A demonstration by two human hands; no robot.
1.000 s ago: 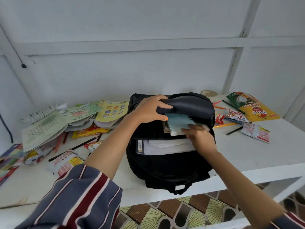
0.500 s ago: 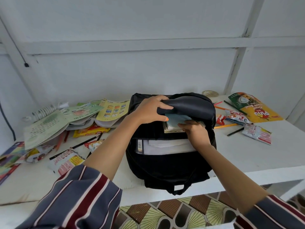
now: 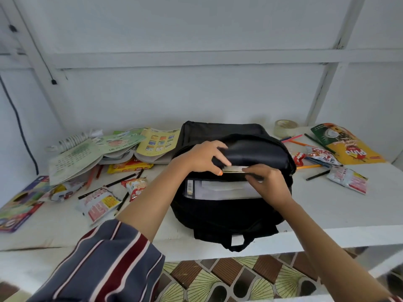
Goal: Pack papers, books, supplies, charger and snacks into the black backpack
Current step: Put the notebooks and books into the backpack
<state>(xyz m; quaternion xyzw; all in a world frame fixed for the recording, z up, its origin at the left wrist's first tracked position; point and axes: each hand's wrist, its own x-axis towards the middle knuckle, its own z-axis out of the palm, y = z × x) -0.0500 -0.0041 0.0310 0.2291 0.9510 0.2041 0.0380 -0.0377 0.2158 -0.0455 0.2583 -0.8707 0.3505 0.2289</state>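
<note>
Two compartments in black backpack (image 3: 229, 216): books (image 3: 234, 168) in upper, papers (image 3: 220, 189) in nearer.

The light blue book (image 3: 235, 168) has gone almost fully into the black backpack (image 3: 226, 214); before, it stuck out toward 3 o'clock, and now only a thin pale edge shows. The left hand (image 3: 201, 158) has brought the top flap (image 3: 255, 152) lower, toward 6 o'clock, so the opening is narrower. The right hand (image 3: 269, 185) has moved from the book to the opening's near edge.
</note>
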